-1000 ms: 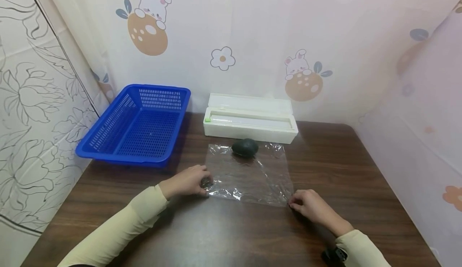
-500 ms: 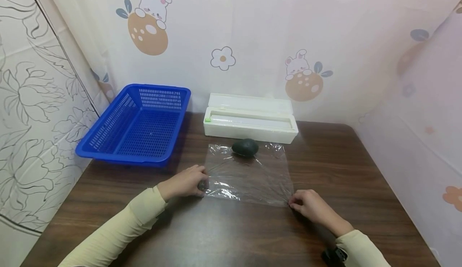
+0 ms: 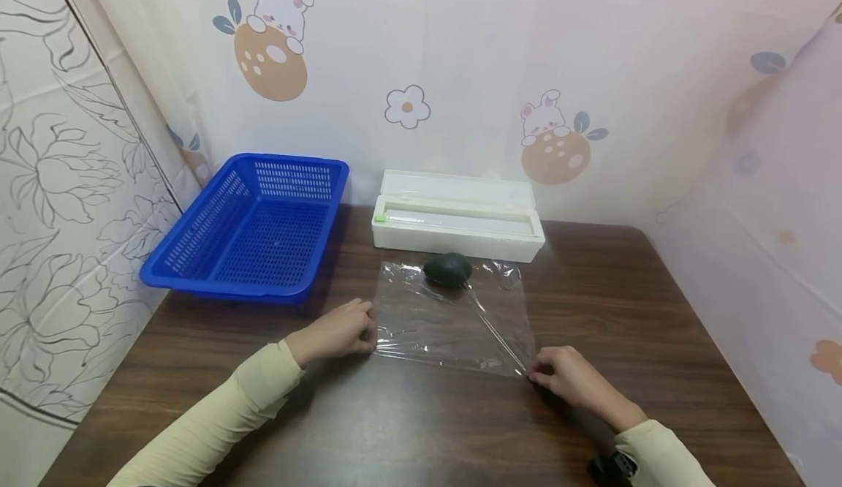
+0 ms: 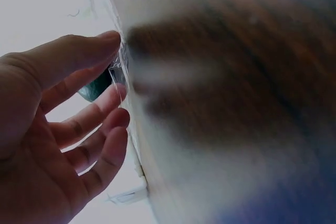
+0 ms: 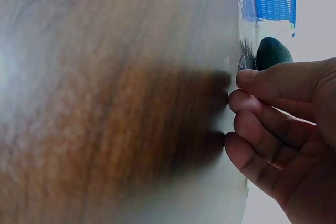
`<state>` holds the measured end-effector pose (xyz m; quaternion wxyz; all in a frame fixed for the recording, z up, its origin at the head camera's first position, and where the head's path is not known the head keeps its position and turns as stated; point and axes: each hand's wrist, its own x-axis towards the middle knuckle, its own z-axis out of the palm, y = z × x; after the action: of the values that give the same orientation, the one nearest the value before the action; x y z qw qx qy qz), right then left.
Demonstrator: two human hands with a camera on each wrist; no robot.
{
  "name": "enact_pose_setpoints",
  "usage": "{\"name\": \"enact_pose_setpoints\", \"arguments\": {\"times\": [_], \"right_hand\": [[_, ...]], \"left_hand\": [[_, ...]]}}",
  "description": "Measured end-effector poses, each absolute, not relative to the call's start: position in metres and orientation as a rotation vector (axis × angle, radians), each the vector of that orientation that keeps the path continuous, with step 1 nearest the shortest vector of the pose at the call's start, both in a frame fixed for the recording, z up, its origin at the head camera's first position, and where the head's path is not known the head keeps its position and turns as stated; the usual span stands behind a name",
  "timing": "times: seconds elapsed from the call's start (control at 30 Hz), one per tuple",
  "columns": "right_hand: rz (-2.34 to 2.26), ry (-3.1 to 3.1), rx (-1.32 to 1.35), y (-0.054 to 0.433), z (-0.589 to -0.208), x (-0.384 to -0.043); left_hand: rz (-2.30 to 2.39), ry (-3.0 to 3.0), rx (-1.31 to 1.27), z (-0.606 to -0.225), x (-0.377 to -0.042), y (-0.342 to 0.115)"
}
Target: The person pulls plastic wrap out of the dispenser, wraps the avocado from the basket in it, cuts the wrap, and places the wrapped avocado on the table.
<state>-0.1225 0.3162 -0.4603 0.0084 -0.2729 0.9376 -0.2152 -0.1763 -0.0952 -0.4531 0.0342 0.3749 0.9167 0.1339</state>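
Note:
A sheet of clear plastic wrap (image 3: 427, 322) lies on the brown table. On its far edge rests a dark green avocado (image 3: 448, 270). My left hand (image 3: 337, 332) pinches the near left corner of the wrap between thumb and fingertip; the other fingers are loosely bent in the left wrist view. The near right corner is pinched by my right hand (image 3: 571, 377), its fingertips close to the tabletop. A taut crease runs from that corner to the avocado, and the near edge is stretched between both hands.
Behind the avocado stands a long white wrap dispenser box (image 3: 454, 240) with its lid up and a green slider (image 3: 379, 219) at its left end. A blue perforated basket (image 3: 305, 253) sits at the back left. A patterned curtain (image 3: 460, 55) hangs behind the table.
My left hand has shifted slightly left and taken a tighter pinch on its corner. The wrap's near edge has become straighter, with a crease toward the right corner. The right hand stays put.

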Motion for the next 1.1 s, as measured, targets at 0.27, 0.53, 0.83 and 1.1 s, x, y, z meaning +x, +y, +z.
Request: {"name": "enact_pose_setpoints", "arguments": {"times": [0.27, 0.53, 0.83, 1.1], "right_hand": [[-0.659, 2.938, -0.837, 0.319, -0.459, -0.123], [-0.643, 2.920, -0.777, 0.318, -0.458, -0.125], [-0.649, 2.913, -0.769, 0.318, -0.458, -0.125], [-0.643, 2.955, -0.806, 0.319, -0.457, -0.126]], "left_hand": [[0.439, 2.765, 1.088, -0.447, -0.175, -0.098], [0.399, 2.737, 1.137, -0.450, -0.180, -0.102], [0.430, 2.767, 1.162, -0.451, -0.182, -0.104], [0.603, 2.750, 1.038, -0.443, -0.182, -0.108]]}}
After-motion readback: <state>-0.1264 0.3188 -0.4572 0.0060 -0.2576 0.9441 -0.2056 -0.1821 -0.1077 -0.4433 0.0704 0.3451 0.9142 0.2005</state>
